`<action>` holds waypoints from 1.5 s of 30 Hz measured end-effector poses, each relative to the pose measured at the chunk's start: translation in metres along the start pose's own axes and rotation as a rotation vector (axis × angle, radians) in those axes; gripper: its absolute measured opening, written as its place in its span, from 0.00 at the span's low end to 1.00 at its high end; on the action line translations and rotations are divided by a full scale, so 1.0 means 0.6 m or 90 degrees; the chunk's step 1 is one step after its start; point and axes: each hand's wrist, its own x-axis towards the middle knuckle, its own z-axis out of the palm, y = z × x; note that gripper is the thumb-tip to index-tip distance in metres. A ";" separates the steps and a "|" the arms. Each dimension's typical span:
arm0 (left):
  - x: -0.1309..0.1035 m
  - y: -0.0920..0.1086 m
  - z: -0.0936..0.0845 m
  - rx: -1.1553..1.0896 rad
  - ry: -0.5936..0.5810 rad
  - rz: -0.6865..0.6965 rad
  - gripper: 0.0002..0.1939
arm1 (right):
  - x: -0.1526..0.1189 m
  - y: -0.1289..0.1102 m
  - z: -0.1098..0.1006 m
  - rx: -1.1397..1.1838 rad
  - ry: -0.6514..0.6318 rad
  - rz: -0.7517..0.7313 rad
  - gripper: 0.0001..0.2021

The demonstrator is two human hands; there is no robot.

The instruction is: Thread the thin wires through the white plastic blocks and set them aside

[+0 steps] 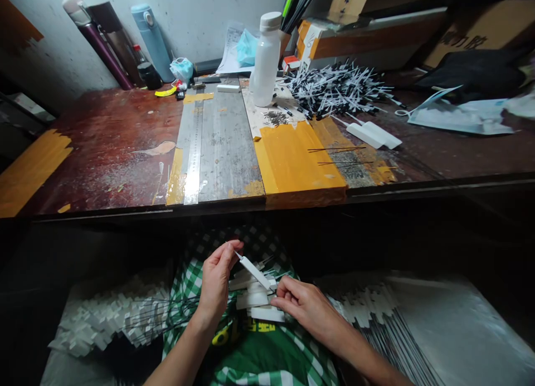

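Observation:
Over my lap, my left hand (217,277) is closed in a pinch on the thin pale stem at the upper end of a slim white block (254,272). My right hand (303,305) is at the block's lower end, thumb and fingertips pressed together; what lies between them is too small to make out. Below the held block, several similar white blocks (267,314) rest on the green checked apron (246,358), some with thin stems.
White blocks with dark wires are heaped at left (117,313) and lined up at right (376,308). On the bench stand a white bottle (267,60), a steel ruler (194,157), a pile of short black-and-white sticks (343,88), thin black wires (345,163) and a blue flask (152,40).

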 end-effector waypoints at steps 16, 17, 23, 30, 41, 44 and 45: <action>-0.007 -0.002 0.001 0.022 -0.023 0.002 0.16 | -0.004 -0.011 -0.002 -0.018 0.014 -0.036 0.05; -0.009 -0.002 0.001 0.030 -0.029 -0.003 0.17 | -0.004 -0.011 0.001 -0.016 0.032 -0.070 0.06; -0.015 -0.010 0.003 0.111 -0.008 0.006 0.14 | 0.004 0.010 0.041 -0.160 0.264 -0.253 0.14; -0.015 0.007 -0.002 0.170 -0.079 0.035 0.11 | 0.006 0.012 0.047 -0.014 0.250 -0.193 0.15; 0.011 0.003 -0.019 0.040 -0.209 -0.030 0.12 | 0.021 0.015 -0.006 0.417 -0.241 -0.002 0.29; 0.018 0.001 -0.024 0.012 -0.157 -0.051 0.13 | 0.010 0.005 -0.017 0.275 -0.156 -0.015 0.25; 0.020 0.001 -0.026 0.022 -0.149 -0.047 0.13 | 0.006 0.002 -0.019 0.249 -0.158 -0.016 0.23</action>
